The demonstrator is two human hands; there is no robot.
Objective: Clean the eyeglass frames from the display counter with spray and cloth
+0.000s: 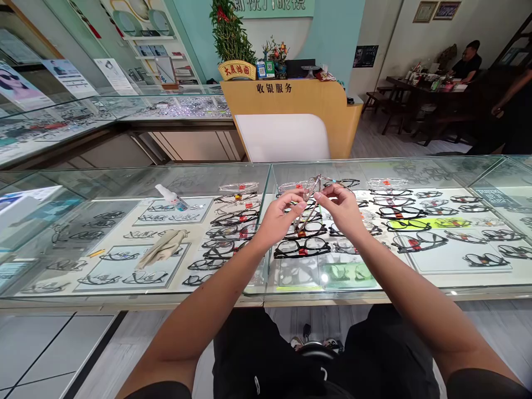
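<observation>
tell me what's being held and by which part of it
Glasses, held up by the left hand and right hand; exactly which part each pinches is too small to tell.

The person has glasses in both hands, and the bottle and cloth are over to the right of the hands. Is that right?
Not quite: the head view shows the bottle and cloth to the left of the hands. The left hand and right hand do hold glasses.
</observation>
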